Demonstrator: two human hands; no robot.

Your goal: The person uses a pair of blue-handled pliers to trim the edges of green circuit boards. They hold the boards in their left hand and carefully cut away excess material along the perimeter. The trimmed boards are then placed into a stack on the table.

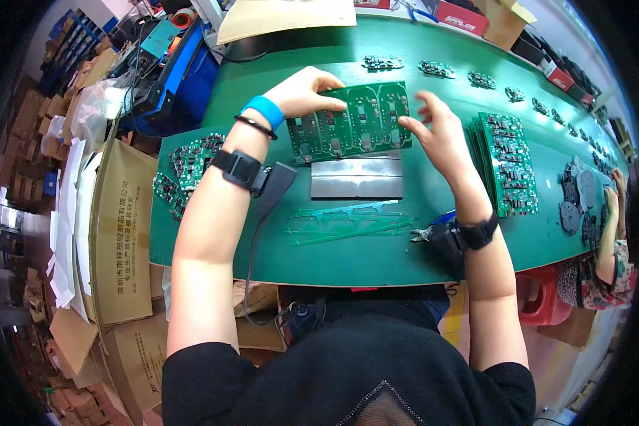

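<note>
Green circuit board (pixel 351 130) is pinched between the left fingers (pixel 330 104), its right end beside parted right fingers (pixel 418 128).

Electronics assembly workshop: stacked circuit boards (pixel 508 167) stand at centre right on a long green worktop (pixel 305 50), smaller boards (pixel 481 79) line up across the upper right, cardboard cartons (pixel 131 213) crowd the left of the frame, and a co-worker's arms (pixel 606 252) reach in at far right.

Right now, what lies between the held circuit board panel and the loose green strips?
In the head view, a silvery rectangular block lies between the circuit board panel and the green strips, partly hidden by the panel.
</note>
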